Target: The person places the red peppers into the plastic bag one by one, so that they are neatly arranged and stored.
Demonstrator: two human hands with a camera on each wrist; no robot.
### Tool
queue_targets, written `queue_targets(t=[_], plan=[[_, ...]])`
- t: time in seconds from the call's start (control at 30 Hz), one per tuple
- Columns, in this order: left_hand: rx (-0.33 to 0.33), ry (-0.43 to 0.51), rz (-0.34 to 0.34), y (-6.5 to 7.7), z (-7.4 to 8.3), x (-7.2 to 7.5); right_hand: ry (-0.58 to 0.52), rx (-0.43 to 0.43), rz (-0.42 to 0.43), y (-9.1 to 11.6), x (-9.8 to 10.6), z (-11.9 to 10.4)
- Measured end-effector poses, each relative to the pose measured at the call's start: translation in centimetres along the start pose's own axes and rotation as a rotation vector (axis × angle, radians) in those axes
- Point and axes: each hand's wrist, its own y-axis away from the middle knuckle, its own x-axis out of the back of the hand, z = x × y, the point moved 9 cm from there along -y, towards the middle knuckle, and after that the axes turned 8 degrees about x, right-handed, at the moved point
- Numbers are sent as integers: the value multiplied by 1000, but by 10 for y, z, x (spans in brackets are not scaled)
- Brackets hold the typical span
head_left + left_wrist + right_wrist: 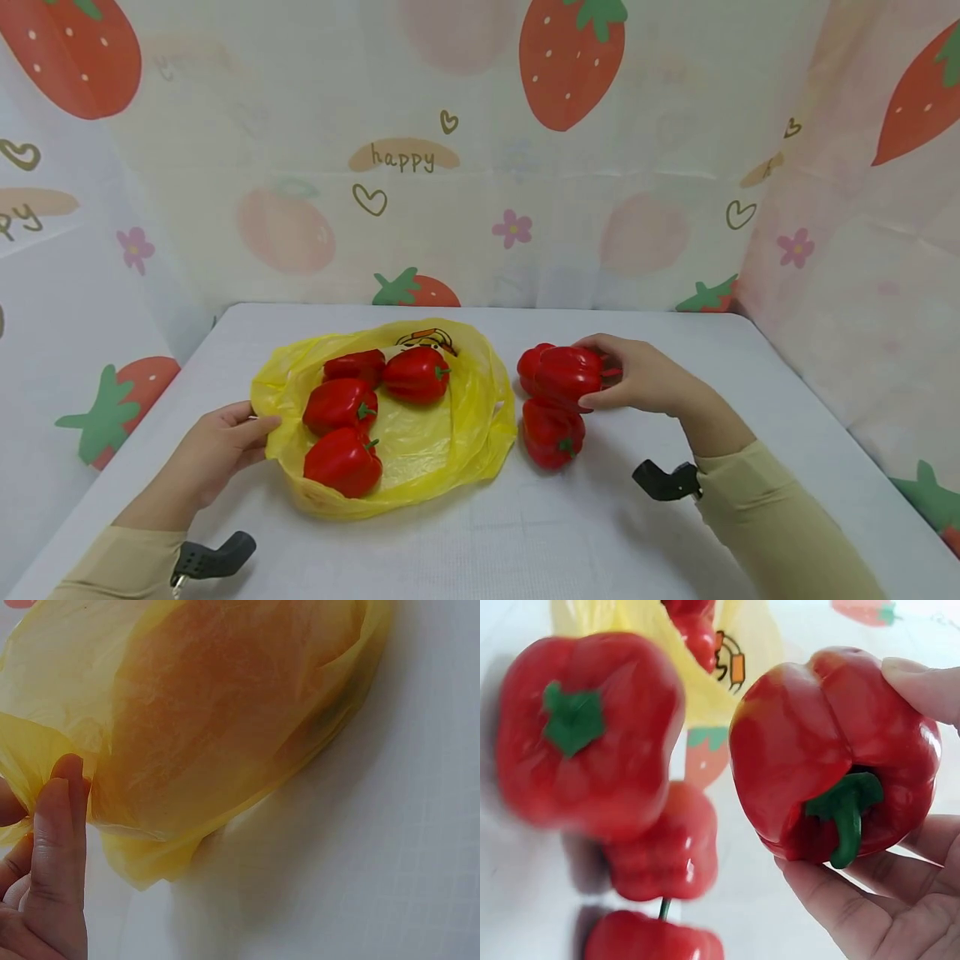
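A red bell pepper (567, 375) with a green stem is held in my right hand (641, 375), the thumb on one side and fingers on the other in the right wrist view. Two more red peppers, one at the back (529, 367) and one in front (553, 435), sit close around the held one. To the left, a yellow plastic bag (408, 454) lies wide-mouthed with several red peppers (341, 406) inside. My left hand (225, 442) pinches the bag's left rim between thumb and fingers; through the thin film (225, 712), reddish shapes show in the left wrist view.
The white cloth-covered table (510, 542) carries the bag and peppers. A curtain (480, 233) printed with strawberries, hearts and flowers stands behind the table's back edge and along both sides. A black wrist mount (666, 481) sticks out below my right wrist.
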Motion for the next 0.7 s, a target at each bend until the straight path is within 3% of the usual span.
queue_targets(t=[0.2,0.53,0.7], plan=[[-2,-1,1,0,0,1,62,22,-11,-25,-10,-18],[4,9,1,-2,-3,3,-31,1,-51,-61,-36,-45],[7,10,3,-2,-3,3,-9,25,-90,-76,-54,-56]])
